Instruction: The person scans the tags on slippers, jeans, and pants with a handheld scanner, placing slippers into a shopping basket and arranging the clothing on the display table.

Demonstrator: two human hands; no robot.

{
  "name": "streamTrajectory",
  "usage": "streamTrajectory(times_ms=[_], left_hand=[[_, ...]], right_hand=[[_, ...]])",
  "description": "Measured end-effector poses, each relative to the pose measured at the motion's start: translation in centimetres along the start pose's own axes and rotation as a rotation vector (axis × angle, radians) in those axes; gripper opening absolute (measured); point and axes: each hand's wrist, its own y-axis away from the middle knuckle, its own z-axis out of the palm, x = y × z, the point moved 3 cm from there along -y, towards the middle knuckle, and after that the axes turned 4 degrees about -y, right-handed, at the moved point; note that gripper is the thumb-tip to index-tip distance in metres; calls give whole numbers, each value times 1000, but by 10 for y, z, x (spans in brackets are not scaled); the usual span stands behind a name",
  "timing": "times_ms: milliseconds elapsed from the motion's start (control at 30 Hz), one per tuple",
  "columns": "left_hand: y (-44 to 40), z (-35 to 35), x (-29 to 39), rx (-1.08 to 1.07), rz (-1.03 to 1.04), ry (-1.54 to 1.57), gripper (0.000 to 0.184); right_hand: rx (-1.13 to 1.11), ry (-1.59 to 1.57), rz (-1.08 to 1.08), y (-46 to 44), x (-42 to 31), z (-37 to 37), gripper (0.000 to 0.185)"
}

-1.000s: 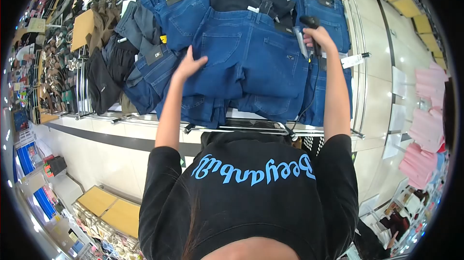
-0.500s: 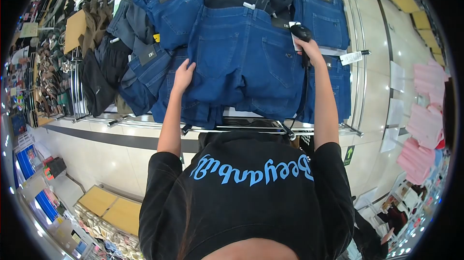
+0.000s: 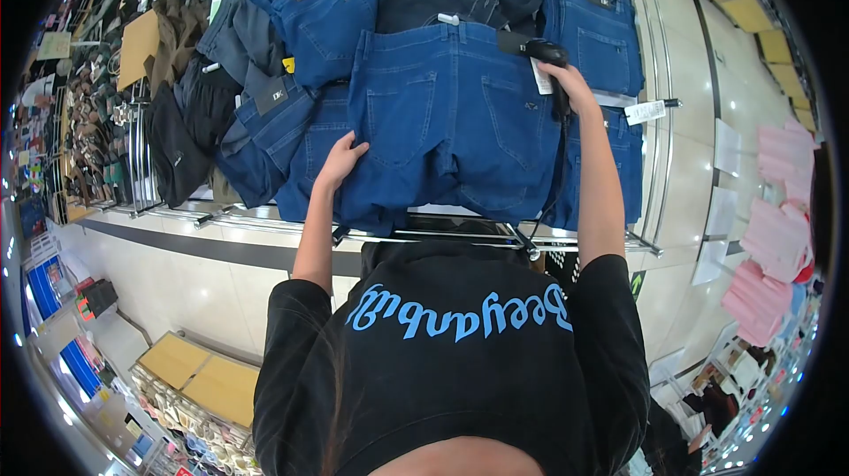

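From here I see the left fingers (image 3: pixel 346 143) about half open, resting against blue jeans (image 3: pixel 453 104) spread on the metal rack (image 3: pixel 650 247). The right fingers (image 3: pixel 559 74) are wrapped around a black scanner (image 3: pixel 546 53). One waist patch (image 3: pixel 273 97) seems to read "DK".

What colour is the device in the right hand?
Black; the device shows best in the head view.

The blue jeans (image 3: pixel 455 91) lie spread out, a bit wrinkly, with their back pockets (image 3: pixel 402 120) facing up. A black hand tool (image 3: pixel 547 53) is near their top, by a white tag (image 3: pixel 541 78).
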Motion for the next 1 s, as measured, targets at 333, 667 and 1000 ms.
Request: streamTrajectory(times_ms=[333,667,1000], left_hand=[[-66,-16,85,118,264,324,55],[-103,-71,54,335,402,-47,33],[-50,-42,25,-42,179,66,42]], right_hand=[[89,40,-208,21,-21,21,46],[161,-533,-144,19,-20,-7,41],[71,-547,-107,21,-19,6,39]])
